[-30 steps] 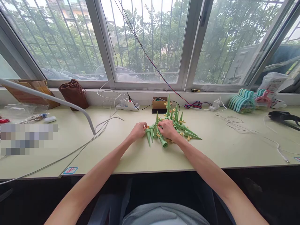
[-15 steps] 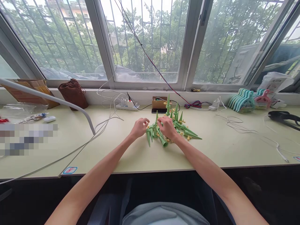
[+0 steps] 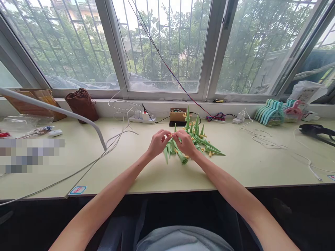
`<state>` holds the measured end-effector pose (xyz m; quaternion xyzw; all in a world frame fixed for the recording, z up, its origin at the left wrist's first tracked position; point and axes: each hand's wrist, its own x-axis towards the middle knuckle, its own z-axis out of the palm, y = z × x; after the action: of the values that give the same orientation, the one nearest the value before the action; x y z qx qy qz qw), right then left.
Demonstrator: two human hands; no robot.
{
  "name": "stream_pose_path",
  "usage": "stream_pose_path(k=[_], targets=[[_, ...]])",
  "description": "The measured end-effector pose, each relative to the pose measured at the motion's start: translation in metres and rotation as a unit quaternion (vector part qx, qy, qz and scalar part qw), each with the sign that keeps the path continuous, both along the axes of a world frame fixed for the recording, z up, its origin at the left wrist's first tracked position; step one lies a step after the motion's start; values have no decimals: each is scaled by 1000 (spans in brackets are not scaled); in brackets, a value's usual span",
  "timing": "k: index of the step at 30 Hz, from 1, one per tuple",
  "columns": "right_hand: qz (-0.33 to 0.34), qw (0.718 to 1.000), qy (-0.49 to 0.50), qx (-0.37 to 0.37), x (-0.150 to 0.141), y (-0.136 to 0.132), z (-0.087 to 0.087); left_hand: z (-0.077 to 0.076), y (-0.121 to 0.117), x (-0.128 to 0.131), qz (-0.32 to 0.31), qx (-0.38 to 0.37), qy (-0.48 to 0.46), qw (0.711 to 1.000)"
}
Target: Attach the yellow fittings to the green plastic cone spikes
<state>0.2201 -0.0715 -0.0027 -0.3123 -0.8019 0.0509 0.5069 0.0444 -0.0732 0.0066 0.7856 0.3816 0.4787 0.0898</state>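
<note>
Pinch above the spikes (image 3: 181,157)
Left hand (image 3: 157,143) and right hand (image 3: 185,143) pinch one yellow piece (image 3: 170,135), probably to steady it; spikes lie beneath, within reach.

Green tapered spikes (image 3: 187,118) are grouped in a loose heap; several are stood point-up at the rear, others are laid flat, one hollow spike (image 3: 181,157) with its round opening exposed; small yellow fittings (image 3: 210,153) are distributed among them

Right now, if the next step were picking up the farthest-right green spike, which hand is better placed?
Probably the right hand: it is nearer that green spike; the left hand is farther off, beyond the right.
</note>
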Motion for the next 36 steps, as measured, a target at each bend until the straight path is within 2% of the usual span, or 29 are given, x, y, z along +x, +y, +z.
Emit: stream_pose_path(k=[20,26,31,36], targets=[[-4,999,-7,-48,-2,-2,0,-2,-7,6,-11,-25,8,1000],[-22,997,26,-67,-3,-2,-1,1,-12,7,-62,-93,-5,994],[-46,995,72,-53,-3,-3,1,1,-11,4,-99,-165,18,981],[-61,991,104,-52,-1,-5,4,-2,-6,3,-114,-186,70,973]])
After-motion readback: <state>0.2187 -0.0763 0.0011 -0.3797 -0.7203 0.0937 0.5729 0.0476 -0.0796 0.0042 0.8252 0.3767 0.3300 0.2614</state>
